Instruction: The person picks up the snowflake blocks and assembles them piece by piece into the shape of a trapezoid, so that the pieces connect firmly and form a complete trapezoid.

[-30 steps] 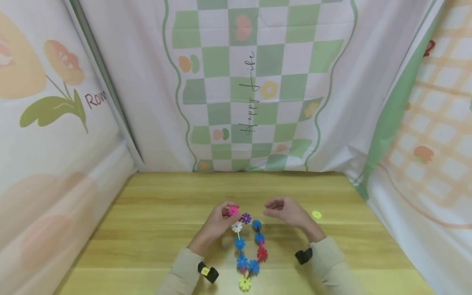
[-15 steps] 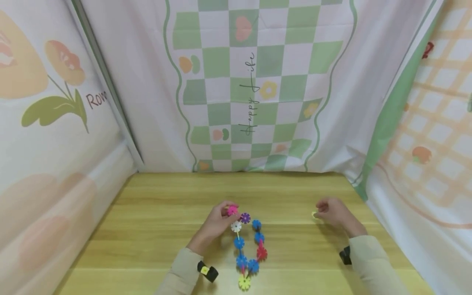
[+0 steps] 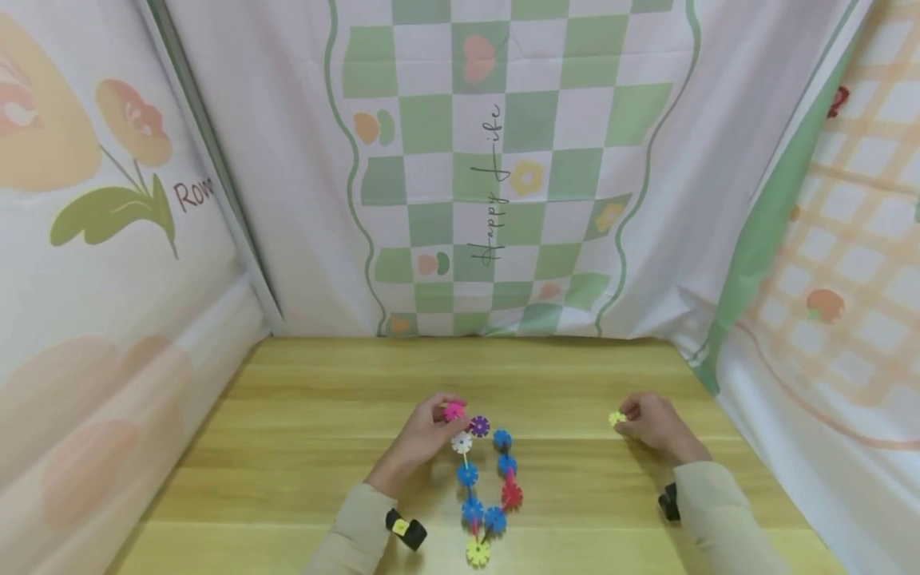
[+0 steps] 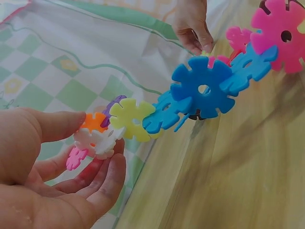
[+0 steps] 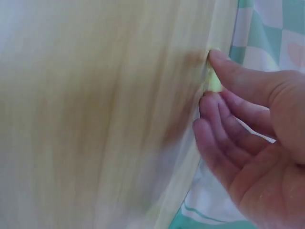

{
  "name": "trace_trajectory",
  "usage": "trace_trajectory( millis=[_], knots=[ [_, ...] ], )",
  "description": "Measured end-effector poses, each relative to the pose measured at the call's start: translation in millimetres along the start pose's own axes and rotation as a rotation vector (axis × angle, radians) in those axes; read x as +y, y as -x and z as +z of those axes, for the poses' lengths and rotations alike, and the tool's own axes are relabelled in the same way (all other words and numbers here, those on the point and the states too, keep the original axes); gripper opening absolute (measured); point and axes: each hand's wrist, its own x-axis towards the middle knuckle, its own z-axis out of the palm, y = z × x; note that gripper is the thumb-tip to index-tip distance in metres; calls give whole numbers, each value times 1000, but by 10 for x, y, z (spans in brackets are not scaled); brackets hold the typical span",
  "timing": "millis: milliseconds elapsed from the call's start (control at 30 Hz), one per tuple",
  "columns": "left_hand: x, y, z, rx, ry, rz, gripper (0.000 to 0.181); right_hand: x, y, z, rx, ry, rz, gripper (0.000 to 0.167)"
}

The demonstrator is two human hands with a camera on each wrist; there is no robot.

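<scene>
My left hand [image 3: 420,435] pinches the upper end of a chain of slotted, flower-shaped plastic discs. In the left wrist view, thumb and fingers hold a white disc [image 4: 97,143], with an orange disc [image 4: 94,122] and a pink disc [image 4: 76,157] beside it. From there the chain bends through several blue discs [image 3: 468,473], a yellow disc [image 3: 477,551] and a red disc [image 3: 512,495]; a blue disc [image 3: 501,439] is its other end. Off to the right, my right hand [image 3: 657,423] pinches a loose yellow flower disc [image 3: 616,418] at the tabletop, partly hidden by fingers in the right wrist view.
The wooden table [image 3: 323,375] runs back to a hanging cloth [image 3: 474,200] with green checks. Printed cloths also enclose the left and right sides. A black wrist strap [image 3: 406,529] sits by the left sleeve.
My right hand has moved right, from beside the chain to the loose yellow disc, and taken hold of it. The left hand and the chain have stayed almost still.
</scene>
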Motion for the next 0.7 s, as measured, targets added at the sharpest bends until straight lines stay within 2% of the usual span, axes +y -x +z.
trace_trajectory(
  millis=[100, 333, 700],
  knots=[
    [2, 1, 1, 1, -5, -5, 47, -105, 12, 67, 1, -53, 2, 22],
    [1, -12, -2, -3, 1, -7, 48, -512, -10, 297, -37, -160, -52, 18],
    [-14, -20, 3, 1, -15, 9, 47, -1203, -8, 602, -133, -238, -210, 11]
  ],
)
